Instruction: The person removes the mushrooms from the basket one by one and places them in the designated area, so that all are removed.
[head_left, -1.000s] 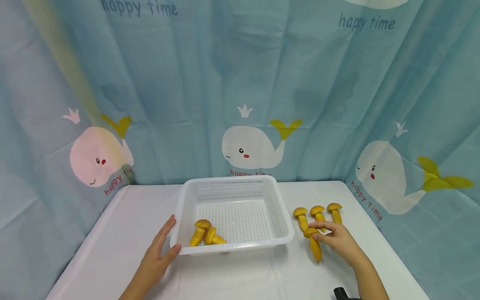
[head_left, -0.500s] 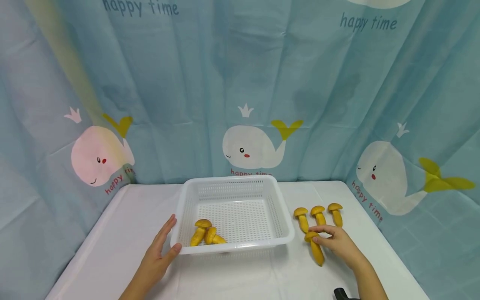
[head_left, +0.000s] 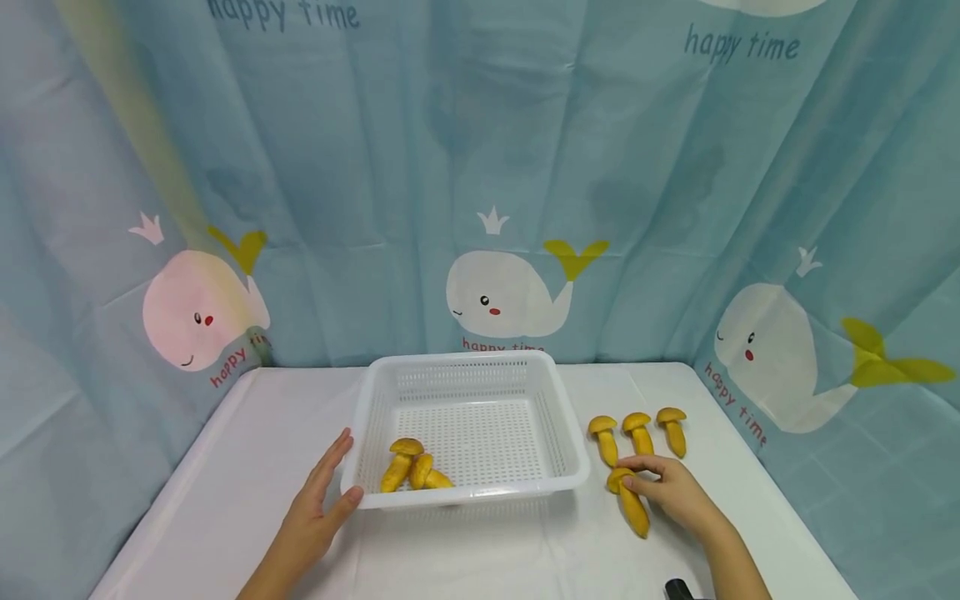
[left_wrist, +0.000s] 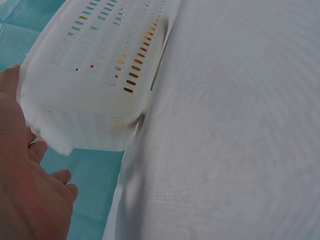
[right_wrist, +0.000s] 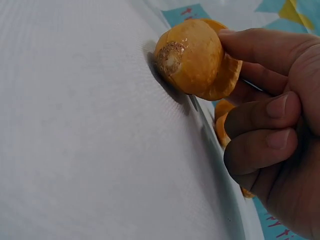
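Note:
My right hand (head_left: 675, 493) pinches a yellow-brown mushroom (head_left: 634, 510) near its cap, thumb on one side and fingers on the other. Its stem slants toward me, low over the white table. In the right wrist view the round stem end of this mushroom (right_wrist: 192, 60) faces the camera, and the other fingers (right_wrist: 260, 150) are curled below. My left hand (head_left: 309, 521) touches the left side of a white plastic basket (head_left: 480, 493), thumb at the near corner and fingers spread along the rim. Two mushrooms (head_left: 397, 471) lie in the basket's near left corner.
Three more mushrooms stand in a row right of the basket: a left one (head_left: 606, 442), a middle one (head_left: 638, 435) and a right one (head_left: 674, 435). A black object (head_left: 678, 588) shows at the bottom edge. A blue whale-print curtain (head_left: 397, 208) surrounds the table.
The right hand has drawn the pinched mushroom slightly toward me, its stem end shifting a little right. The left hand and the basket stay where they were.

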